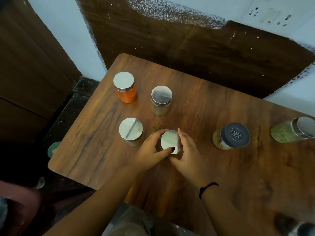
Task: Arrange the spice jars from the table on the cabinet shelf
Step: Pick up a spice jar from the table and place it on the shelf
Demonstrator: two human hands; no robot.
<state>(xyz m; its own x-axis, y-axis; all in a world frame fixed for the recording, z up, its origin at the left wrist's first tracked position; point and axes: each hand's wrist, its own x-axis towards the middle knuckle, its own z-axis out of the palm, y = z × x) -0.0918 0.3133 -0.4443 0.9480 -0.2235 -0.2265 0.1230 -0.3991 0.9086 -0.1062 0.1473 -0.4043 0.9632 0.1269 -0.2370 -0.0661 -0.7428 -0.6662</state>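
Far on the left of the counter [204,103] stands an orange jar [125,90] with a steel lid. Nearer stands a second steel-lidded jar [130,131], whose contents I cannot make out from above. A pale jar [161,101] sits a little to the right of those two, on the far side.

Then comes the one that matters, the middle jar [170,142]. It stands upright near the front of the counter, its long axis vertical and its shiny lid facing up. The left hand [150,150] wraps its left side, fingers curled round the far edge and the thumb tip resting on the near rim of the lid. The right hand [187,150], with a black band [208,188] on its wrist, cups the right side, so both hands are gripping this one jar between them. Neither hand is the nearer.

To my eye the coming move is a straight lift, since the jar is squarely enclosed. The second steel-lidded jar stands just beside the left hand's knuckles, so a sideways swing that way could knock it.

Further right is a dark-lidded jar [231,136], then a green-filled jar [289,131] near the right edge. Both look tipped outward, though that may be the lens. No cabinet shelf is in view.
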